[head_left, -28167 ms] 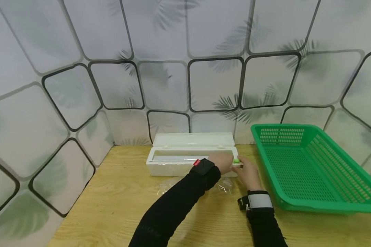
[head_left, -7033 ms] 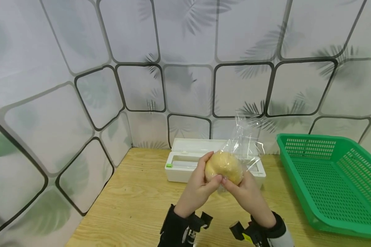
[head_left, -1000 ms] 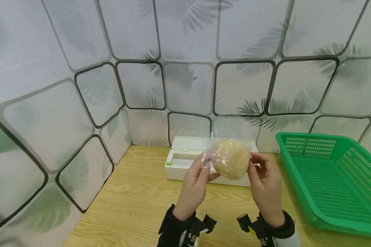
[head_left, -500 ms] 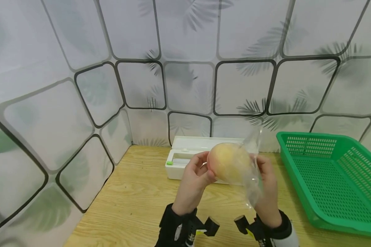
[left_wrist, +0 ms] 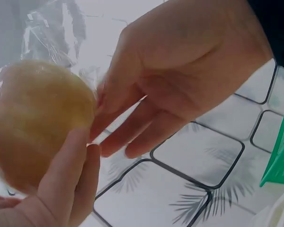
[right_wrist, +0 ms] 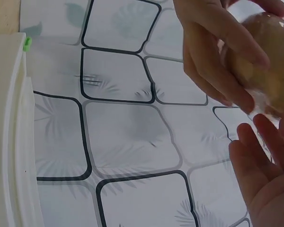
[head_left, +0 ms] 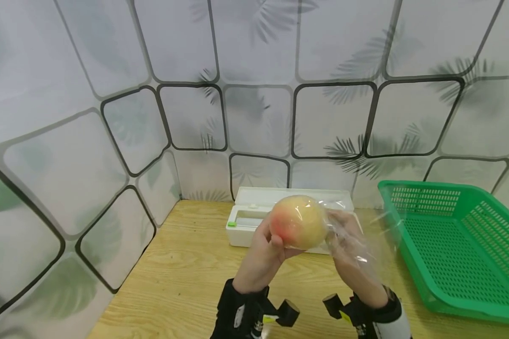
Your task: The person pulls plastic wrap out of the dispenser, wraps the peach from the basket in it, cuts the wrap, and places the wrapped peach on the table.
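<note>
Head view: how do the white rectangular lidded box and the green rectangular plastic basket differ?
Walls: the white rectangular lidded box has a solid front; the green rectangular plastic basket is perforated.
Lid: the box's lid stands raised at the back; the basket shows none.
Size: the basket looks larger than the box.
Shared: both rest on the wood-grain table, open at the top.

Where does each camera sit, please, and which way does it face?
Head: on the head, facing forward and down over the table; left hand, right hand and dark cuffs show.
Left wrist: on that wrist, facing the left fingers and peach-like fruit; the right hand shows.
Right wrist: on that wrist, facing past the right fingers toward the patterned wall; the left hand shows.
Both wrist views share the peach-like fruit and patterned wall.
</note>
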{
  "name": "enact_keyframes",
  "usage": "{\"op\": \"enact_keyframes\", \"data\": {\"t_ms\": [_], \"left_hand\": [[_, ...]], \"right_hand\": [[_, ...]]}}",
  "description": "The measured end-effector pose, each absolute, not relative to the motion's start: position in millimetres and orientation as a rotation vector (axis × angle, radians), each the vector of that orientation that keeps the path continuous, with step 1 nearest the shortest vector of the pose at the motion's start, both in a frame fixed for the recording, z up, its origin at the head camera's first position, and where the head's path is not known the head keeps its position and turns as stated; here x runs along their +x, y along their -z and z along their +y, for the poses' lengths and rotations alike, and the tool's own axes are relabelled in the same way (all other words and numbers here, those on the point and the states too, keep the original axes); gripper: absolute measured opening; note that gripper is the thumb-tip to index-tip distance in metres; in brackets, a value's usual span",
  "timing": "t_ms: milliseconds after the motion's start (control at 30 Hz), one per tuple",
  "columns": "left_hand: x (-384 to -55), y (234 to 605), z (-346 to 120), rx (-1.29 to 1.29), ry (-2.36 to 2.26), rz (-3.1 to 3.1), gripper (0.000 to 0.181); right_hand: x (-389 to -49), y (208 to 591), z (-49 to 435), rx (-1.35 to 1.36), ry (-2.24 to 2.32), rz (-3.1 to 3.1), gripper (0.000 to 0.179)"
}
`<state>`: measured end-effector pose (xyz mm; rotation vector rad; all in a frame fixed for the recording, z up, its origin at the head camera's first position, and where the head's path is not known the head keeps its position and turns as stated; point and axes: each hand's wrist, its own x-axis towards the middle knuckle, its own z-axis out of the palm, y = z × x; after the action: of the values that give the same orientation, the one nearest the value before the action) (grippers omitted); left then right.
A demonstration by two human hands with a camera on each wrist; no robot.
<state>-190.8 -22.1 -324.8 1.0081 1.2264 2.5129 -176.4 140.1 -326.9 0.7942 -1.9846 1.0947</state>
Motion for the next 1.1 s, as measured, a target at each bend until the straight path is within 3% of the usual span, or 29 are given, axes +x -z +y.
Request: {"op": "enact_keyframes", "data": {"t_ms": [100, 300, 500, 633, 867, 1100], "left_hand": [[-191.4, 324.5, -27.8, 0.934, -2.617, 1.268, 0.076], [-193.8, 322.3, -41.4, 0.740, -2.815, 1.329, 0.074], [-196.3, 320.4, -51.9, 0.659, -2.880, 1.400, 0.085], [-197.0, 320.7, -54.5, 0.665, -2.869, 1.446, 0.089], [-198.5, 322.9, -54.5, 0.728, -2.827, 1.445, 0.081], [-198.0, 323.2, -57.0, 0.775, -2.816, 1.288, 0.070]], "right_hand": [[-176.1, 321.7, 143.5, 0.745, -1.425, -1.841, 0.032], [-176.2, 315.7, 167.5, 0.845, -1.743, -1.551, 0.027], [-164.8, 311.2, 182.4, 0.786, -1.778, -1.648, 0.030], [-159.1, 309.6, 180.0, 0.603, -1.607, -1.940, 0.034], [-159.7, 309.3, 176.7, 0.502, -1.548, -1.978, 0.009], [-157.8, 307.6, 184.6, 0.483, -1.603, -1.883, 0.009]]}}
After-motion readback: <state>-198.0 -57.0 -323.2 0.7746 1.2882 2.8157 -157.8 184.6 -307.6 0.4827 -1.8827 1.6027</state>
